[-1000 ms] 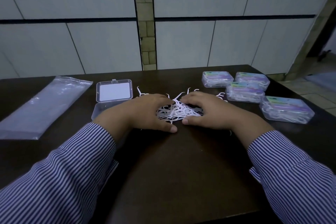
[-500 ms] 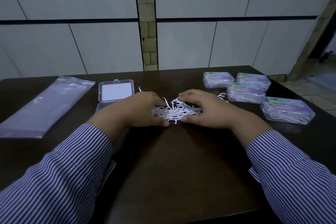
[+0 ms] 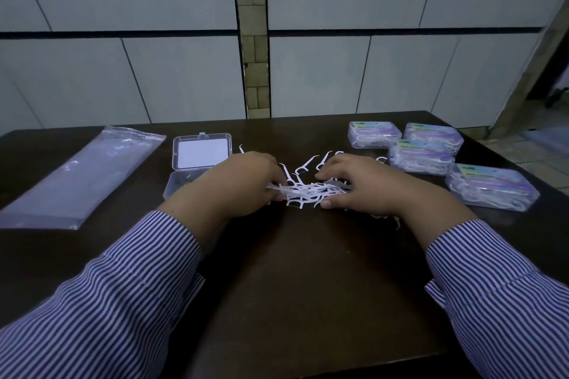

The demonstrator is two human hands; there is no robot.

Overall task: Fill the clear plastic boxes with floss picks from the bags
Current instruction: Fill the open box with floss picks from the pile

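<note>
Both hands gathering floss picks at frame centre, dark bench (image 3: 308, 286).

Left hand (image 3: 237, 184) and right hand (image 3: 363, 184), fingers curled, pinch a bunch of white floss picks (image 3: 308, 191) between them. Open clear box (image 3: 197, 160) just left of the left hand, partly hidden by it. Empty bag (image 3: 83, 172) far left. Four filled boxes (image 3: 425, 154) at right.

A plain indoor room – dark table (image 3: 292, 286) against a white-tiled wall (image 3: 338, 71), tiled floor (image 3: 548, 160) beyond.
</note>
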